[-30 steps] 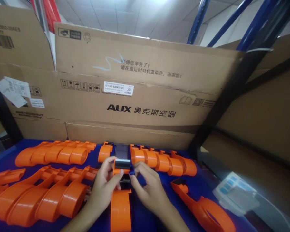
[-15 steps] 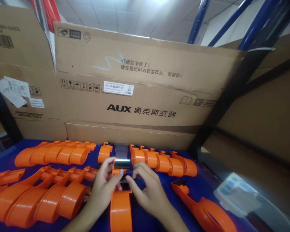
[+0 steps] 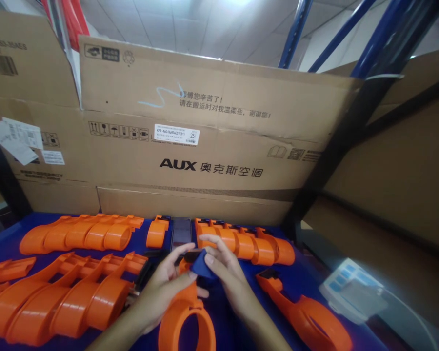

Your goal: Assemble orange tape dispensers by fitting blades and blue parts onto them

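Observation:
An orange tape dispenser [image 3: 166,327] is between my hands, its round ring hanging low and turned toward me. My left hand [image 3: 167,279] is closed around the dispenser's upper end, the thumb along its front. A small dark blue piece [image 3: 201,265] sits against that end, and my right hand [image 3: 225,265] pinches it between thumb and fingers. Whether the blue piece is fixed to the dispenser, I cannot tell. Fingers partly cover a dark strip at the top of the dispenser.
Rows of orange dispensers stand at back left [image 3: 91,236], front left [image 3: 69,302] and back right [image 3: 245,246]. One more dispenser [image 3: 307,317] lies at right beside a clear plastic package [image 3: 353,292]. A dark rectangular object [image 3: 182,231] lies behind my hands, before a cardboard wall [image 3: 205,195].
The dispenser has turned from facing me with its toothed blade to showing its ring side-on. My right hand has shifted up onto the blue piece.

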`<state>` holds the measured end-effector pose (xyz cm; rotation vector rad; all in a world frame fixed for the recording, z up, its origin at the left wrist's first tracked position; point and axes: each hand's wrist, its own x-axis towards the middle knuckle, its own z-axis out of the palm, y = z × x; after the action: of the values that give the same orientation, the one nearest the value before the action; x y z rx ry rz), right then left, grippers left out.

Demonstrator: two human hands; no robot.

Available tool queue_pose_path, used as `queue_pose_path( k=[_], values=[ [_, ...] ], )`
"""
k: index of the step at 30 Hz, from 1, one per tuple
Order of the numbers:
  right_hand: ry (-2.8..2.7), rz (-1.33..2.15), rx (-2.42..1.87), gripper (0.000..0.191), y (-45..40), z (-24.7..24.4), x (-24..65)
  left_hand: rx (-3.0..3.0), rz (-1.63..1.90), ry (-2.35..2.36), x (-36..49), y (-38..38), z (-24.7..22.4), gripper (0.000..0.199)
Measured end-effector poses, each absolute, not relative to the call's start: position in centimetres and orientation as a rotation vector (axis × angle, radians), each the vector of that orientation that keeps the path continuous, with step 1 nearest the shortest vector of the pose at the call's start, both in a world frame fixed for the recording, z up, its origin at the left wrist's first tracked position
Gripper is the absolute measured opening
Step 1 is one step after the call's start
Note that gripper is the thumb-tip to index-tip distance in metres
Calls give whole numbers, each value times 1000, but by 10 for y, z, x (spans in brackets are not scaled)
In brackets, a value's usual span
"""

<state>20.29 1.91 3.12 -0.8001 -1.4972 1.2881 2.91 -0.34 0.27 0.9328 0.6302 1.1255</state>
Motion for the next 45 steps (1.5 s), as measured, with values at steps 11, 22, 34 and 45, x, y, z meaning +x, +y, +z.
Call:
queue_pose_path(
  k=[11,22,34,45],
  values=[
    [-1551,1098,-888,31,20,20,194,1032,1186,689,23,4,0,46],
    [-1658,1017,-928,25,21,24,194,967,1213,768,22,4,6,49],
    [-2392,470,-1599,21,16,50,240,494,1159,710,18,3,21,66],
    [-2312,632,-1433,25,25,39,243,610,1157,631,19,4,9,48]
  ],
)
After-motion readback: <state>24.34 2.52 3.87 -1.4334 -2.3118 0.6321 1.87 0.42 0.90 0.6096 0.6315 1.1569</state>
